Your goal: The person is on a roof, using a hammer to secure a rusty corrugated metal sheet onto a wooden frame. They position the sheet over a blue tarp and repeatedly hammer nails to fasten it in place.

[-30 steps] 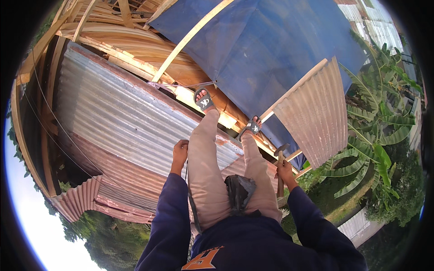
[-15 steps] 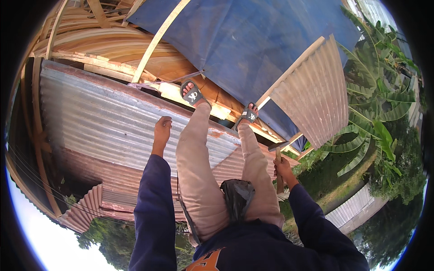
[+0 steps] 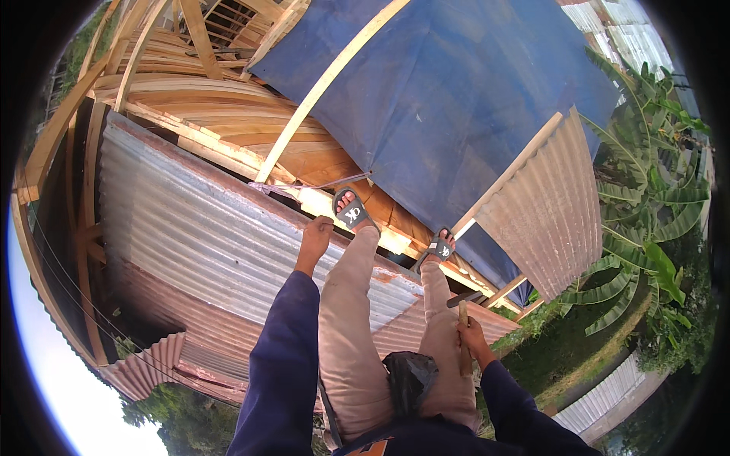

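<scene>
Hands (image 3: 313, 242) apart, right (image 3: 474, 336) gripping hammer (image 3: 465, 360) near roofing edge (image 3: 397, 272).

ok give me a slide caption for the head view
Right hand gripping a wooden-handled hammer, left hand above corrugated metal roofing, blue tarp beyond.

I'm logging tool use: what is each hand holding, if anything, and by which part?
The right hand holds a hammer around the middle of its wooden handle. Whether the left hand holds anything small cannot be told.
</scene>
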Motion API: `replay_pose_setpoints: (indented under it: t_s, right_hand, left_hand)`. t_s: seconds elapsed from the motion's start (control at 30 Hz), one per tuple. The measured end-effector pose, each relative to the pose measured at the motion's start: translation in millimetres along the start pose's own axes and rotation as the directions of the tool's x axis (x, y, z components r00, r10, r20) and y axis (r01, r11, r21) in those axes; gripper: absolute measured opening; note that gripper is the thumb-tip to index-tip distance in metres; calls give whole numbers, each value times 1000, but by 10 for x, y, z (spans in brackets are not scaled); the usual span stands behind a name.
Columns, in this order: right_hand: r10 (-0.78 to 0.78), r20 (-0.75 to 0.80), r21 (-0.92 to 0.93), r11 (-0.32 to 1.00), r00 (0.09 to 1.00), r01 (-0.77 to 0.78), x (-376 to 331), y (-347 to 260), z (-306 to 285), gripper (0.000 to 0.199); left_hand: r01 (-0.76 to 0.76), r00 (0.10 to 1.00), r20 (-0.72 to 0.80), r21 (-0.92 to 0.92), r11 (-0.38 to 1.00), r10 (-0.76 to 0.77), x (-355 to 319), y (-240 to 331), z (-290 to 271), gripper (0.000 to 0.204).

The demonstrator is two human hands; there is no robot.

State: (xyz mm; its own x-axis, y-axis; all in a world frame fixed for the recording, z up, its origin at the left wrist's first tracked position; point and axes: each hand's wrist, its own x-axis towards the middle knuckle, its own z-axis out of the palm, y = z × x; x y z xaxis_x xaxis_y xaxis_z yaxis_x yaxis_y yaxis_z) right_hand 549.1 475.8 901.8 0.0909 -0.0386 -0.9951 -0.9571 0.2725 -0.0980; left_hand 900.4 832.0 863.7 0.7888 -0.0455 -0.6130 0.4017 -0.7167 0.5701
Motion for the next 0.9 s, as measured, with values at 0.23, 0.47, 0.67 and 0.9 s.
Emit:
replay_pose_setpoints:
  t_s: [0.23, 0.47, 0.67, 0.9]
  right_hand:
    - [-11, 12, 68, 998, 1000, 10, 31, 73, 87, 17]
    - [-65, -52, 97, 993, 997, 70, -24, 0, 92, 22]
    - [-78, -124, 181, 978, 989, 100, -99, 63, -25, 27]
    - [-66, -122, 258, 961, 990, 96, -115, 99, 14, 32]
  left_hand:
    - [21, 996, 94, -126, 992, -9, -183, 37, 416, 24]
    - [42, 990, 140, -237, 971, -9, -308, 271, 375, 28]
    - [94, 989, 141, -322, 942, -51, -372, 565, 259, 29]
    - [-56, 996, 57, -259, 964, 73, -168, 574, 117, 27]
